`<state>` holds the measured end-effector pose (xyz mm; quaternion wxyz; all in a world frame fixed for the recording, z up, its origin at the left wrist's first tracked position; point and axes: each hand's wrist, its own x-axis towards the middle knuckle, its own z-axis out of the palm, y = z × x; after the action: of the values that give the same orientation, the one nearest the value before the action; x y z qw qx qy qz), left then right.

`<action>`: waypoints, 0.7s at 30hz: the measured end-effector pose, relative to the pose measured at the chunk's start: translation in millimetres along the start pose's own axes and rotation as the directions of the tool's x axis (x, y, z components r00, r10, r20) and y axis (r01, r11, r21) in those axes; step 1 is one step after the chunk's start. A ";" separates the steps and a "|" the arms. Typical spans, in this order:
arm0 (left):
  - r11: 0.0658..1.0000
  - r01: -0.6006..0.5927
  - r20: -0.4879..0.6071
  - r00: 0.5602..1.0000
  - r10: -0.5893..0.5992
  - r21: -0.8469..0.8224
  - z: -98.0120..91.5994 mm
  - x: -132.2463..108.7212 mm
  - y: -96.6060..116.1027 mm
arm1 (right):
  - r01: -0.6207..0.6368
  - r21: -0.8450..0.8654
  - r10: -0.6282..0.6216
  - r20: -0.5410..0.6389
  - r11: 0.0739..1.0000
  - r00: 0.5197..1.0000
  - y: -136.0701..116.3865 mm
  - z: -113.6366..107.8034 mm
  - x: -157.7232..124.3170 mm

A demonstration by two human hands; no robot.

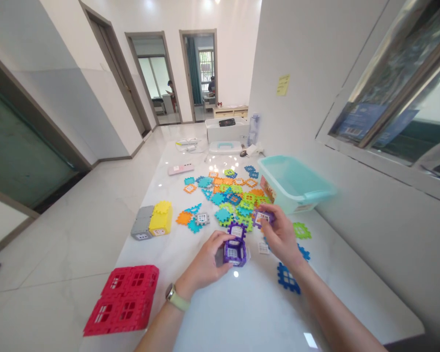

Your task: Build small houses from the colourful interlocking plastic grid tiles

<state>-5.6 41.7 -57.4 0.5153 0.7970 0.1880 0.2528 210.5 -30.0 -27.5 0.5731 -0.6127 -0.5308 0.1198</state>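
My left hand [209, 258] grips a small purple box of interlocking building panels [235, 254] by its left side, thumb in front. One panel of the box stands up at the back, and its top is uncovered. To the right, my right hand [280, 237] pinches a separate purple window panel [262, 218] between thumb and fingers, apart from the box. A small white window piece [263, 248] lies on the table between the hands. Beside my right wrist is a dark blue window panel [288, 278], with another blue one partly hidden by the arm.
Loose orange, green and blue panels [222, 198] are heaped beyond my hands. A teal plastic bin [297, 181] stands at the right by the wall. At left are a red panel block [122, 300] and a grey and yellow block [152, 221]. A pink phone [181, 169] lies farther back.
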 end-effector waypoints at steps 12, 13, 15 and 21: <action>0.997 -0.005 -0.088 0.996 -0.001 -0.074 5.9 1.5 -5.1 | 0.218 -0.150 -0.137 0.421 0.964 0.897 -17.7 18.4 -12.2; 0.998 -0.005 -0.090 0.996 -0.001 -0.070 6.0 1.7 -5.1 | 0.230 -0.145 -0.143 0.451 0.962 0.881 -19.4 17.8 -11.4; 0.998 -0.004 -0.096 0.995 -0.002 -0.065 6.1 2.2 -4.5 | 0.250 -0.126 -0.155 0.505 0.960 0.849 -22.7 16.9 -10.9; 0.997 -0.015 -0.113 0.994 0.006 -0.080 4.4 2.9 -3.4 | 0.248 -0.155 -0.157 0.444 0.956 0.882 -24.2 14.5 -10.9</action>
<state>-0.7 41.4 -61.4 0.5343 0.7609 0.2022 0.3077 182.7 -35.5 -17.0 0.3851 -0.5688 -0.7143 0.1340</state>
